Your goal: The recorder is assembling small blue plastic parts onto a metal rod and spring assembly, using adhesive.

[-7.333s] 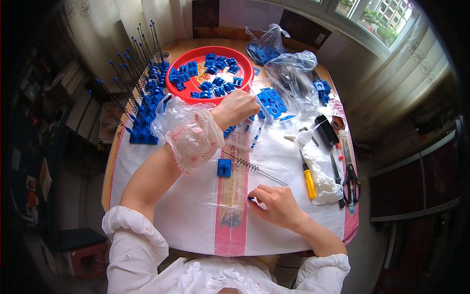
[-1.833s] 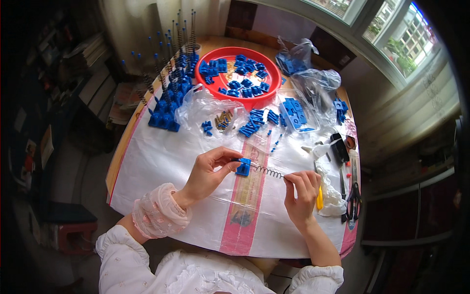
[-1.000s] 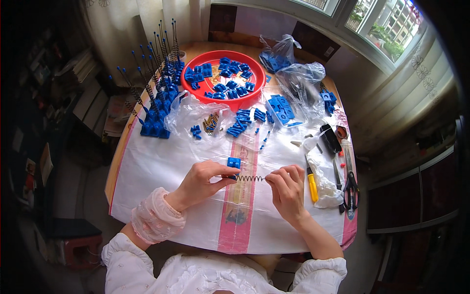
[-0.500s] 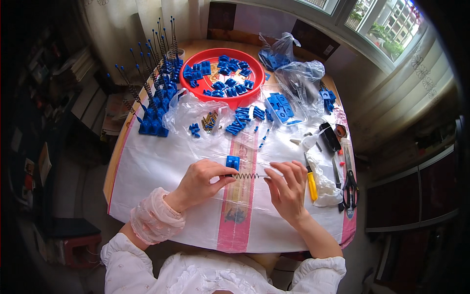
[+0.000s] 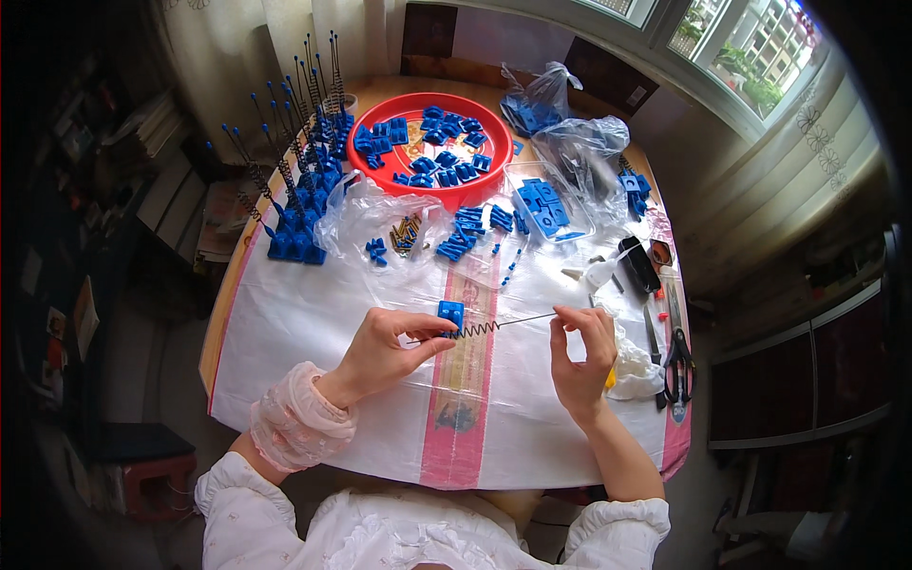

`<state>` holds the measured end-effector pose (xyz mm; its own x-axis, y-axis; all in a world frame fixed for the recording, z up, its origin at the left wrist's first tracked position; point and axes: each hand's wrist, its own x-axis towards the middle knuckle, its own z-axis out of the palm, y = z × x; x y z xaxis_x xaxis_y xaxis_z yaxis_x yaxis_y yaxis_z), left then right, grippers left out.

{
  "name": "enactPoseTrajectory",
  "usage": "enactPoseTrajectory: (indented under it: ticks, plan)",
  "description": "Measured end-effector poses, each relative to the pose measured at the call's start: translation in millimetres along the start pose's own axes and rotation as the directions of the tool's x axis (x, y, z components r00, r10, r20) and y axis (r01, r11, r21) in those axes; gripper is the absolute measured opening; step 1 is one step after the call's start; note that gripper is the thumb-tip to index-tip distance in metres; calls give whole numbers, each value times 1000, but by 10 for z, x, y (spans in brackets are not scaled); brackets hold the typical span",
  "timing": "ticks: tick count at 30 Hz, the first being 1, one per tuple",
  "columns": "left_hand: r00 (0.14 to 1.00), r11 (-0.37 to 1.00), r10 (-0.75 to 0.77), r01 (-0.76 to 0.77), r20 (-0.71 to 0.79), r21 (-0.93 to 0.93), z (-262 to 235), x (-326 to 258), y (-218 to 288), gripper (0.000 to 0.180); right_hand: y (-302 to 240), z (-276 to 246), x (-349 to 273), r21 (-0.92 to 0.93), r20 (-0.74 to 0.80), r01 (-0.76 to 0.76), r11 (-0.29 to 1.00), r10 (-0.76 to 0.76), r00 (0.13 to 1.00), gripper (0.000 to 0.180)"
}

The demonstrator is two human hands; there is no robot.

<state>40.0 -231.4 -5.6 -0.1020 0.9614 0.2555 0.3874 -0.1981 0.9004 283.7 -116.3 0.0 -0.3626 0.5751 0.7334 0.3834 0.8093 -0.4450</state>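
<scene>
The left hand point(image 5: 378, 348) is pinched closed, thumb against fingers, around a dark spring wire point(image 5: 477, 329) above the middle of the tabletop point(image 5: 215, 332). A short straight end of the wire pokes out to the left of that grip, and the coil begins just right of the fingertips. The right hand point(image 5: 583, 357) grips the wire's long straight end between thumb and forefinger, so the wire slants up toward the right. A blue block point(image 5: 451, 311) sits right behind the left fingertips, on the printed stripe of the white cover point(image 5: 323, 332); the fingers hide its lower part, so I can't tell whether they touch it.

Along the tabletop's left edge, blue stands point(image 5: 299, 243) crowd together, with coiled wires rising from them to blue tips. A red basin point(image 5: 446, 198) near the far edge holds more blue pieces. In front of it lie a clear plastic bag point(image 5: 347, 226), brass-coloured pieces point(image 5: 406, 234) and a group of blue parts point(image 5: 457, 248). A clear tray point(image 5: 586, 231) with flat blue pieces stands right of the basin. Toward the right edge are a black case point(image 5: 639, 266), a crumpled white cloth point(image 5: 635, 367) just beyond the right hand, and black-handled scissors point(image 5: 678, 367).
</scene>
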Motion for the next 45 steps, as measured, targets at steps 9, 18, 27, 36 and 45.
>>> enactPoseTrajectory:
  ticks: [9,18,27,36,45]
  plan:
    - [999,998,34,-33,-17,52,35,-28,14,18,-29,31,-24,-39,92,96,995,-92,992,25]
    - [997,988,69,-63,-40,142,43,-50,18,18,-45,68,-35,35,214,214,976,-217,952,21]
    - [984,974,-168,157,-57,-166,33,-10,-38,17,-104,65,-77,204,383,349,914,-403,831,22]
    - [1000,999,-3,3,5,52,14,-30,39,20,-56,66,-35,-11,210,162,987,-157,965,22]
    - [991,981,133,-134,15,142,55,-54,-8,22,-29,98,-84,-72,309,154,985,-125,943,15]
